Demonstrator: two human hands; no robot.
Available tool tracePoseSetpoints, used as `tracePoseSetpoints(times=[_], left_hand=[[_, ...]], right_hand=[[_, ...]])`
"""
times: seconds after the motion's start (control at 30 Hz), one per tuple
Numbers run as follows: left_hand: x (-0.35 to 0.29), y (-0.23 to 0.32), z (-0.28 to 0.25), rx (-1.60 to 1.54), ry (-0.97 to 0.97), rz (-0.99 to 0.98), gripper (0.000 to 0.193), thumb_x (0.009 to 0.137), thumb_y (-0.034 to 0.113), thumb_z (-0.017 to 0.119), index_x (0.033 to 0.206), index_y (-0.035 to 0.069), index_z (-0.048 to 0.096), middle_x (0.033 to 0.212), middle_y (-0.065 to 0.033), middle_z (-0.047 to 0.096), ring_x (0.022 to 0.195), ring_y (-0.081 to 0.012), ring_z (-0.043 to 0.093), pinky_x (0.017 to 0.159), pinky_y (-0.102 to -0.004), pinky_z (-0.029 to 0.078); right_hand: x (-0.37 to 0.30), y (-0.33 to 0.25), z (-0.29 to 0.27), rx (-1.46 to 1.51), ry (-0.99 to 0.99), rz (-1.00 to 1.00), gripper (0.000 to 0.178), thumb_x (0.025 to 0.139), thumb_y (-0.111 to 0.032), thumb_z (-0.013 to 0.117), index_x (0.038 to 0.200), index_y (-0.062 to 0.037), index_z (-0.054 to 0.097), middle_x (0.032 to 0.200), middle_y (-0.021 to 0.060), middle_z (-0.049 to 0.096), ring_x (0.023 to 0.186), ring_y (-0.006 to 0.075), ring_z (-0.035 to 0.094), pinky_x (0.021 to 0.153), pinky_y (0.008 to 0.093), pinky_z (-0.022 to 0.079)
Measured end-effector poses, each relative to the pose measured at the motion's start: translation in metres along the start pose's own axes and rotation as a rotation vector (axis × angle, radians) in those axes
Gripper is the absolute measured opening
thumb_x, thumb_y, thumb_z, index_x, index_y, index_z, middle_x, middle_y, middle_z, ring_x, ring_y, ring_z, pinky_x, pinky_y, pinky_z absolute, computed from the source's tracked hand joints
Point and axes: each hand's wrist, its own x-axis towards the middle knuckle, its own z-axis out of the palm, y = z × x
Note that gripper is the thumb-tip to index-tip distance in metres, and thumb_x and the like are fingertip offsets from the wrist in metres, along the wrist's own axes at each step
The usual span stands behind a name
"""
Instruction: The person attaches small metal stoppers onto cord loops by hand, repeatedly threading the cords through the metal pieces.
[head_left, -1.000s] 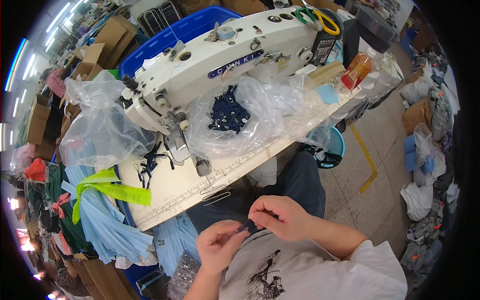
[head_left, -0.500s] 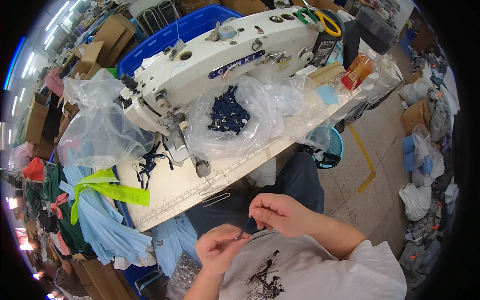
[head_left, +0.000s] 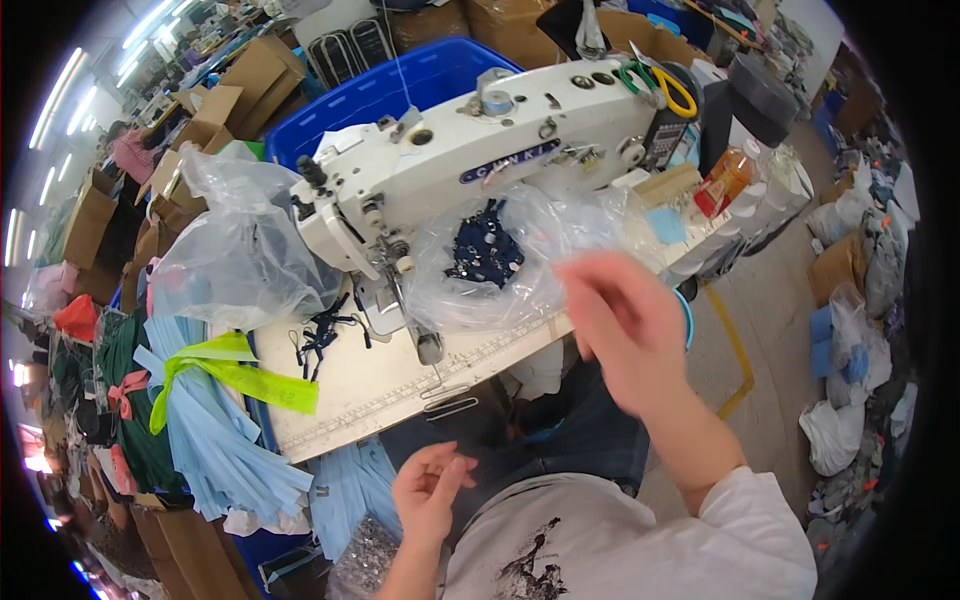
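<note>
My right hand (head_left: 632, 330) is raised over the table's front edge, right of the clear plastic bag (head_left: 540, 290). It is blurred by motion; its fingers are loosely bent and apart, with nothing visible in them. Inside the bag lies a heap of small dark blue pieces with shiny metal bits (head_left: 485, 248). My left hand (head_left: 432, 488) stays low in front of my shirt, its fingers curled toward the thumb. Whatever it may hold cannot be made out. Several dark cord loops (head_left: 325, 328) lie on the tabletop (head_left: 300, 425), left of the sewing machine's needle area.
A white sewing machine (head_left: 440, 150) spans the table, with a blue bin (head_left: 400, 75) behind it. Light blue strips (head_left: 205, 420) and a neon yellow strip (head_left: 235, 375) hang at the left edge. Scissors (head_left: 672, 92) and an orange bottle (head_left: 728, 180) stand at the right end.
My hands were close together at my lap around a small dark piece. The right hand has since moved up and right toward the bag; the left has remained low. The view has shifted slightly.
</note>
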Motion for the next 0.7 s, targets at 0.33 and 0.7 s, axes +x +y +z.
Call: tracePoseSetpoints(times=[0.33, 0.7], left_hand=[[-0.024, -0.053, -0.021, 0.042, 0.046, -0.222, 0.014, 0.090, 0.005, 0.064, 0.103, 0.000, 0.063, 0.085, -0.0092, 0.069, 0.065, -0.0092, 0.057, 0.061, -0.0207, 0.046], [-0.061, -0.104, -0.027, 0.089, 0.012, -0.256, 0.012, 0.092, 0.007, 0.062, 0.102, -0.001, 0.063, 0.083, -0.0103, 0.068, 0.063, -0.0111, 0.058, 0.060, -0.0229, 0.048]], right_hand=[[-0.112, -0.059, 0.008, 1.016, -0.704, -0.510, 0.019, 0.089, -0.010, 0.064, 0.102, 0.0039, 0.065, 0.076, 0.0103, 0.058, 0.057, 0.0234, 0.057, 0.047, 0.0329, 0.042], [-0.177, -0.031, -0.007, 1.040, -0.653, -0.397, 0.022, 0.090, -0.007, 0.060, 0.107, 0.0068, 0.063, 0.080, 0.0139, 0.061, 0.058, 0.0257, 0.058, 0.048, 0.0347, 0.043]])
